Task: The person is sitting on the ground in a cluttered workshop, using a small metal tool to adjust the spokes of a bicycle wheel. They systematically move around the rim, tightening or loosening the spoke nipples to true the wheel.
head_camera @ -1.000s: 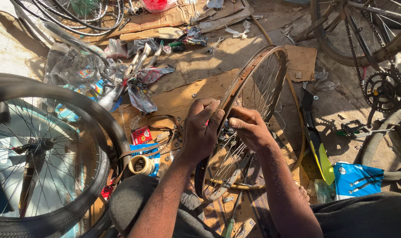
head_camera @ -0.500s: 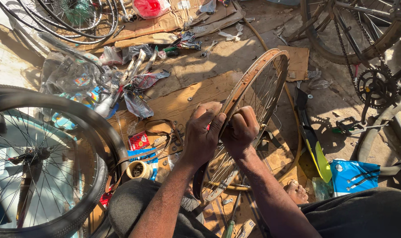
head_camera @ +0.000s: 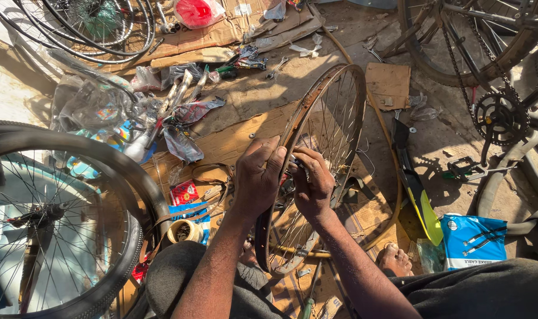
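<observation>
From the head camera, the bare rusty wheel rim (head_camera: 334,112) stands upright between the person's knees, leaning slightly. The left hand (head_camera: 258,177) is curled around the rim's near edge, fingers closed on the metal. The right hand (head_camera: 311,184) is pinched shut on something small at the spokes; what it is, I cannot tell. The risk: the rim could roll or tip if that left grip loosens, and fingers could catch between the close spokes. A tyred wheel (head_camera: 56,230) stands at the left.
</observation>
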